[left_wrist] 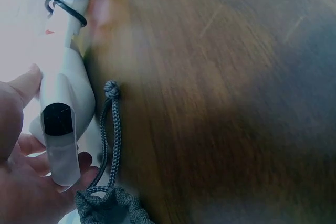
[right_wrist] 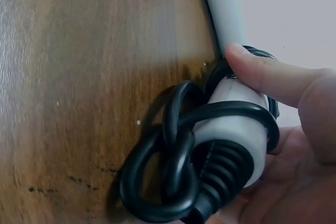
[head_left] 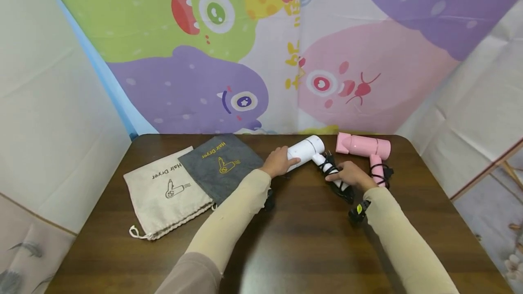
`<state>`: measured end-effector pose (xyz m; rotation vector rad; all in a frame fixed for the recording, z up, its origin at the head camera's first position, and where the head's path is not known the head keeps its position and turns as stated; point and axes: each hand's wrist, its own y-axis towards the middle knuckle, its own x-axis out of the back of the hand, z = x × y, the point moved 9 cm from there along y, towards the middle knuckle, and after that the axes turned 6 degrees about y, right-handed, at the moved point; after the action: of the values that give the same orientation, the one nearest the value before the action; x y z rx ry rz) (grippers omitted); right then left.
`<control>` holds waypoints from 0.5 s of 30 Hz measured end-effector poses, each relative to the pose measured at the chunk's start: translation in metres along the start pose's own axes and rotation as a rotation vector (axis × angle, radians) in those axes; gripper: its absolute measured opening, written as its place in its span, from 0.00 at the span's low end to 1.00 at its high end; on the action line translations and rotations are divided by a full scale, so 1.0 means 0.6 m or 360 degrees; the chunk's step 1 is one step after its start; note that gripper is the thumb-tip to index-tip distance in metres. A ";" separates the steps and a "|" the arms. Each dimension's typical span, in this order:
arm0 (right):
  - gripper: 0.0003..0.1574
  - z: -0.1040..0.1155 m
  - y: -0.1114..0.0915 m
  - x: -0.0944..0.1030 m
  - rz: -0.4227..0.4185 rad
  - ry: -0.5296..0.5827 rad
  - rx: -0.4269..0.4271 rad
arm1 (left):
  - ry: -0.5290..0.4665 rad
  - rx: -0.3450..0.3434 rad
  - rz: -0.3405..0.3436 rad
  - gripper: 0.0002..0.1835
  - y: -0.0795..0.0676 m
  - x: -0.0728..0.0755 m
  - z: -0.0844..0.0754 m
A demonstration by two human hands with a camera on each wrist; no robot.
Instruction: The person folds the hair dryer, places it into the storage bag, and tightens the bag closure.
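Note:
A white hair dryer (head_left: pixel 303 151) lies near the back of the table, its handle angled toward the front right. My left hand (head_left: pixel 277 161) grips the nozzle end of its barrel. In the left wrist view, thumb and fingers are on either side of the flat nozzle (left_wrist: pixel 64 161). My right hand (head_left: pixel 352 174) holds the handle, with the thumb across it in the right wrist view. Black cord (right_wrist: pixel 131 182) is wound round that handle (right_wrist: pixel 226 129) and loops beyond its end. The palm side of the right hand is partly hidden.
A pink hair dryer (head_left: pixel 359 146) with black cord round its handle lies right of the white one. On the left, a dark grey drawstring pouch (head_left: pixel 204 162) overlaps a cream pouch (head_left: pixel 149 189). Its grey drawstring (left_wrist: pixel 116 135) lies close to my left hand. A patterned cloth hangs behind the table.

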<state>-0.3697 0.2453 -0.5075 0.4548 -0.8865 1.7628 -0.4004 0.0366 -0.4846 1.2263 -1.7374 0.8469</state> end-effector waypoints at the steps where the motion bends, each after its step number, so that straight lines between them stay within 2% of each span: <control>1: 0.49 0.000 0.000 0.001 -0.0003 0.0023 0.0003 | -0.0009 0.0000 -0.0002 0.32 0.002 0.002 0.000; 12: 0.58 -0.014 -0.007 -0.004 -0.0044 0.0185 -0.0029 | -0.0074 0.0011 -0.0002 0.30 0.008 0.003 0.002; 15: 0.56 -0.015 -0.006 -0.003 -0.0053 0.0195 -0.0014 | -0.0080 0.0023 -0.0020 0.31 0.008 0.004 0.004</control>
<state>-0.3645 0.2512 -0.5134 0.3499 -0.7955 1.7367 -0.4057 0.0350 -0.4834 1.2765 -1.7644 0.8296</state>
